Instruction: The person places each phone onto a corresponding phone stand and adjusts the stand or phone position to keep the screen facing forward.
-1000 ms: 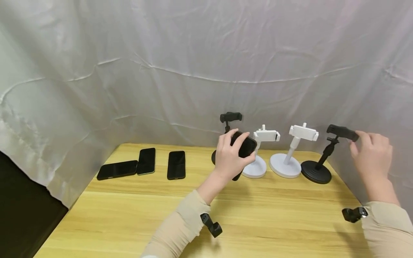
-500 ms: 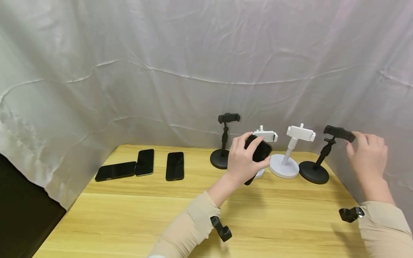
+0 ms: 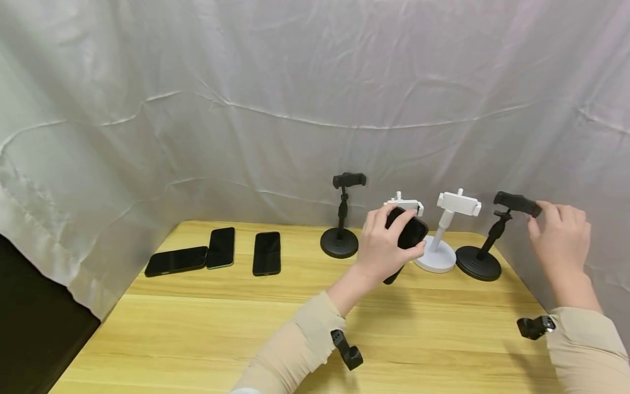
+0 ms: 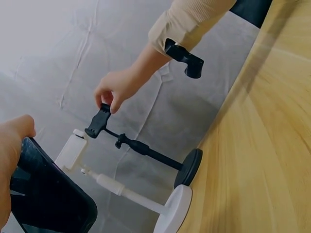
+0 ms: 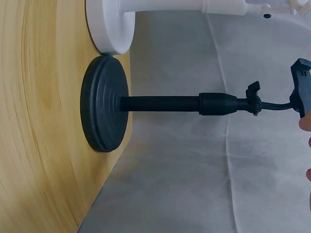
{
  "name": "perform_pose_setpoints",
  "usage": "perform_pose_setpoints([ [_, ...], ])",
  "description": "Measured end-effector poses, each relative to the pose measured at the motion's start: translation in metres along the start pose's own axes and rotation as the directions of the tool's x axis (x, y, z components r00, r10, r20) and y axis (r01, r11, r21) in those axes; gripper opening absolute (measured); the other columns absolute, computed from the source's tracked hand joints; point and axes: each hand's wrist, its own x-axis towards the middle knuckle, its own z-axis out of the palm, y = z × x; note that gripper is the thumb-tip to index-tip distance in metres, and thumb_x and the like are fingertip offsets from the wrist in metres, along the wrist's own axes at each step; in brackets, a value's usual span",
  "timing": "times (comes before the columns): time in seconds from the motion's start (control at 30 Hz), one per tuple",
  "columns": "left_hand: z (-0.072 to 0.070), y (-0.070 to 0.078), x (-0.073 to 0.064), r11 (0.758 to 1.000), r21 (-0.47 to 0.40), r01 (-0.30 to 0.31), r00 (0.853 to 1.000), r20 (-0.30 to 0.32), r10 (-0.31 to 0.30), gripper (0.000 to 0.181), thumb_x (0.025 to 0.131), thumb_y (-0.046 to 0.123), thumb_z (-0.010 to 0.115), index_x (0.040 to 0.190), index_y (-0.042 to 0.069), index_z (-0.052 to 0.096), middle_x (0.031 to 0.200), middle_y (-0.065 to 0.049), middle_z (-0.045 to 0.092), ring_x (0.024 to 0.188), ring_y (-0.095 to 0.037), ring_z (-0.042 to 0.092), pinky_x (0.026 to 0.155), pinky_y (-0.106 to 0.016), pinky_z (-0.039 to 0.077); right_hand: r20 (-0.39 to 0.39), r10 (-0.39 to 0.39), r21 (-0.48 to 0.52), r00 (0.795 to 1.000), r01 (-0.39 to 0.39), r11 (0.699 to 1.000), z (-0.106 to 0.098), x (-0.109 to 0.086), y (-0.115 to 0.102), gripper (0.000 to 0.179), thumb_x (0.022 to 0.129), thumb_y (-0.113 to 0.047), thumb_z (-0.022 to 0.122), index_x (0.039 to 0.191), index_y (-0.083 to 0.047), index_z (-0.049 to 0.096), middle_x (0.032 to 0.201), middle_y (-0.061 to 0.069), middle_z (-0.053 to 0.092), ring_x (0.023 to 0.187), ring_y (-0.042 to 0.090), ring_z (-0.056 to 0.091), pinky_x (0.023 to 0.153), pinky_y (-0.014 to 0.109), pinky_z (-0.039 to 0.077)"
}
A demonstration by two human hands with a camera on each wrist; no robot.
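Note:
My left hand (image 3: 386, 246) grips a black smartphone (image 3: 412, 230) by its edges, above the table. In the head view the phone overlaps a white phone stand (image 3: 404, 204) and hides most of it. At the far right, my right hand (image 3: 563, 235) pinches the right end of the clamp on a black phone stand (image 3: 492, 241). That stand's round base rests on the table, and its clamp (image 4: 98, 120) shows in the left wrist view too. Only fingertips (image 5: 305, 122) of the right hand enter the right wrist view, at the clamp's edge.
Another white phone stand (image 3: 435, 251) stands beside the gripped black one. Farther left is a second black phone stand (image 3: 339, 241). Several black smartphones (image 3: 267, 253) lie on the wooden table (image 3: 197, 339) at the left. A grey curtain (image 3: 295, 153) hangs behind.
My left hand has carried the smartphone to the right, from near the left black stand to in front of the white stand. The right hand stays on the black stand's clamp.

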Motion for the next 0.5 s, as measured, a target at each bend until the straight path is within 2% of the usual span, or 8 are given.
perform_pose_setpoints([
  [0.17, 0.004, 0.003, 0.002, 1.000, -0.020, -0.022, 1.000, 0.002, 0.022, 0.058, 0.074, 0.051, 0.074, 0.123, 0.021, 0.065, 0.126, -0.010, 0.059, 0.111, -0.023, 0.057, 0.092, -0.030, 0.047, 0.005, 0.013, -0.002, 1.000, -0.013, 1.000, 0.000, -0.001, -0.001, 0.029, 0.086, -0.005, 0.061, 0.113, 0.007, 0.061, 0.104, 0.032, 0.057, 0.100, 0.054, 0.046, 0.077, 0.065, 0.032],
  [0.33, 0.007, 0.007, 0.005, 0.999, -0.003, -0.044, 0.999, -0.011, 0.044, 0.058, 0.073, 0.052, 0.074, 0.121, 0.020, 0.067, 0.124, -0.010, 0.060, 0.109, -0.022, 0.058, 0.091, -0.029, 0.047, 0.003, 0.011, -0.004, 1.000, -0.011, 1.000, -0.001, -0.001, -0.003, 0.029, 0.086, -0.004, 0.061, 0.113, 0.007, 0.061, 0.103, 0.032, 0.057, 0.100, 0.054, 0.046, 0.077, 0.065, 0.033],
  [0.5, 0.008, 0.012, 0.009, 0.999, -0.019, -0.043, 0.999, 0.005, 0.043, 0.058, 0.074, 0.052, 0.074, 0.121, 0.021, 0.066, 0.125, -0.010, 0.059, 0.107, -0.022, 0.058, 0.091, -0.029, 0.048, 0.005, 0.019, 0.007, 1.000, -0.019, 1.000, -0.001, 0.000, -0.003, 0.030, 0.086, -0.004, 0.062, 0.114, 0.007, 0.061, 0.103, 0.032, 0.057, 0.100, 0.053, 0.046, 0.079, 0.065, 0.033],
])
